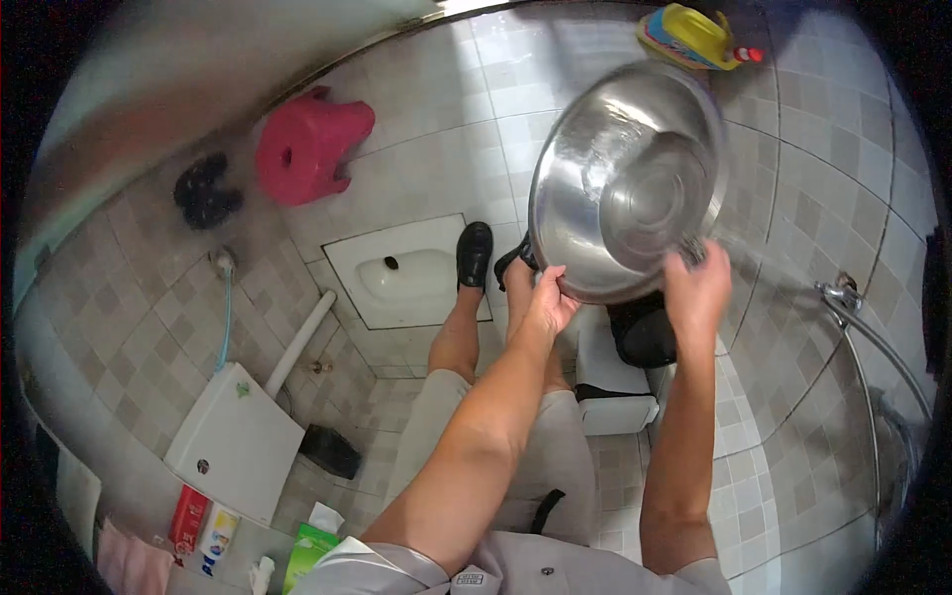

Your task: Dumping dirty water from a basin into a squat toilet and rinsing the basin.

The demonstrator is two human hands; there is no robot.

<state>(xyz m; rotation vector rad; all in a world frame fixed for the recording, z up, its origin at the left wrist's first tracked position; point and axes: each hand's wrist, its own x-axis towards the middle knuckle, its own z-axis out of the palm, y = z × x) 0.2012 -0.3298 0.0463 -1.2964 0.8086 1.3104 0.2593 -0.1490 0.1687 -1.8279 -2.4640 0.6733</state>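
Observation:
A large round stainless steel basin [573,171] is held tilted in front of me, its shiny inside facing up towards the camera. My left hand [554,301] grips its near rim at the lower left, thumb over the edge. At the basin's lower right, my right hand [695,286] is closed on a small greyish scrubber [692,251], slightly blurred, against or just over the inner wall. Whether water lies in the basin I cannot tell.
A squat toilet [405,271] is set in the floor, left of my black shoes. A pink plastic stool [309,149] lies farther left. Beyond the basin is a yellow jug [684,37]. A white bin [617,413] stands below the basin; a tap with hose [840,297] is on the right wall.

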